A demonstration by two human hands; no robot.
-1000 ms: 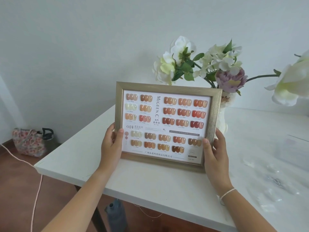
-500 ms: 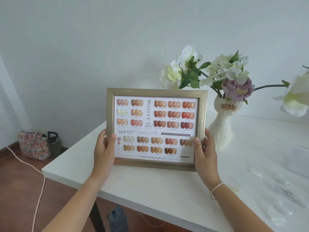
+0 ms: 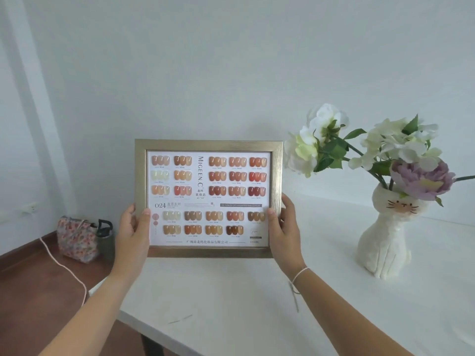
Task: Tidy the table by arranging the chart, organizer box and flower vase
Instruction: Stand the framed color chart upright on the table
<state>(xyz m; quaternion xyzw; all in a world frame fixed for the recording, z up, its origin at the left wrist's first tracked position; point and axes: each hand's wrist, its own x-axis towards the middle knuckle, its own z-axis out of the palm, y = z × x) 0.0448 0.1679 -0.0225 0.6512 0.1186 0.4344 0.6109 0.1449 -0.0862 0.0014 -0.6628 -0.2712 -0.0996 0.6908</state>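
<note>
The chart (image 3: 208, 199) is a nail-colour sample sheet in a pale gold frame. It stands upright facing me near the far left part of the white table (image 3: 231, 299), its lower edge at or just above the tabletop. My left hand (image 3: 133, 228) grips its lower left side and my right hand (image 3: 284, 226) grips its lower right side. To the right stands a white cat-shaped flower vase (image 3: 385, 240) with white and mauve flowers. The organizer box is out of view.
The table's left corner and front edge (image 3: 123, 314) lie close below my arms. A flowered bag (image 3: 75, 238), a dark bottle (image 3: 105, 236) and a pink cord (image 3: 66, 265) lie on the brown floor at the left. A white wall runs behind the table.
The chart has moved away from me and to the left, clear of the vase it partly hid before. Both hands have kept their hold on its sides.
</note>
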